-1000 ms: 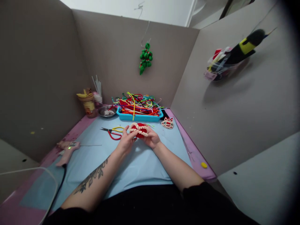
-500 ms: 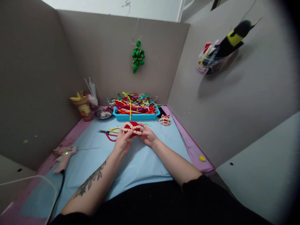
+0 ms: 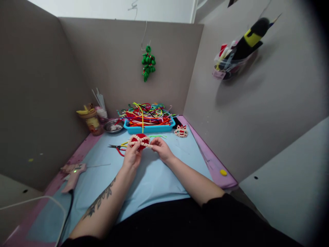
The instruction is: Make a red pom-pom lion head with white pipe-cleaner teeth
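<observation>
Both hands hold a red pipe-cleaner piece (image 3: 140, 141) edged with cream loops, lifted a little above the light blue mat (image 3: 144, 178). My left hand (image 3: 131, 155) grips its left side with curled fingers. My right hand (image 3: 160, 149) pinches its right end, where a cream strand sticks out. Red and yellow scissors (image 3: 118, 147) lie on the mat just left of my left hand.
A blue tray (image 3: 149, 127) piled with coloured pipe cleaners stands behind the hands. Beside it sit a small finished red-and-cream figure (image 3: 181, 131), a metal dish (image 3: 113, 126) and a jar (image 3: 90, 118). A pink glue gun (image 3: 72, 173) lies at left. Cardboard walls enclose the desk.
The hands and the red piece have shifted slightly left in view as the head turned. The right fingers have moved to the piece's right end.
</observation>
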The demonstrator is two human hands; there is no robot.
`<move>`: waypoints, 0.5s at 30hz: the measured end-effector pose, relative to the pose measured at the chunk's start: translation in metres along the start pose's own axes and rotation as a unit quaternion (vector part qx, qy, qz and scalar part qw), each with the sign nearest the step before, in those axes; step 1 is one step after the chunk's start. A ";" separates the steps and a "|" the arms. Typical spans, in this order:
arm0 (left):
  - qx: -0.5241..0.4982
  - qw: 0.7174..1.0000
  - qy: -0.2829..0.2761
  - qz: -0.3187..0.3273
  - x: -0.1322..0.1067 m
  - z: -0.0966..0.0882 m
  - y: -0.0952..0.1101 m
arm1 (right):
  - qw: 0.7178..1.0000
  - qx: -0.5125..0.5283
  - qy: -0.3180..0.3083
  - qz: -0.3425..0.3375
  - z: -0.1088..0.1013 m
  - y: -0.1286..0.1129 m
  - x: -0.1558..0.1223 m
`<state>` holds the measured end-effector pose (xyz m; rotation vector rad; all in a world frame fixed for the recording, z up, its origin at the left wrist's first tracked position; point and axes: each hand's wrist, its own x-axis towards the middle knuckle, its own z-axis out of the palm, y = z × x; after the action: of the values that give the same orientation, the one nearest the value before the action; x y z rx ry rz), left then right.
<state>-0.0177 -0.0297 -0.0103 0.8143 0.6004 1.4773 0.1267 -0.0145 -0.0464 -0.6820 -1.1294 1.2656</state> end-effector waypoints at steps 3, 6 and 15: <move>-0.033 0.999 0.017 0.001 0.001 -0.002 -0.002 | 0.987 -0.125 -0.043 -0.091 0.001 -0.009 -0.006; -0.035 0.999 0.022 -0.010 0.001 -0.004 -0.002 | 0.960 -0.219 -0.098 -0.143 0.002 -0.016 -0.011; -0.041 0.998 -0.030 -0.028 -0.002 -0.002 -0.004 | 0.905 -0.348 -0.087 -0.227 -0.011 -0.018 -0.007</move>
<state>-0.0172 -0.0308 -0.0150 0.7685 0.5102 1.4132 0.1437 -0.0237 -0.0364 -0.7657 -1.7995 0.5074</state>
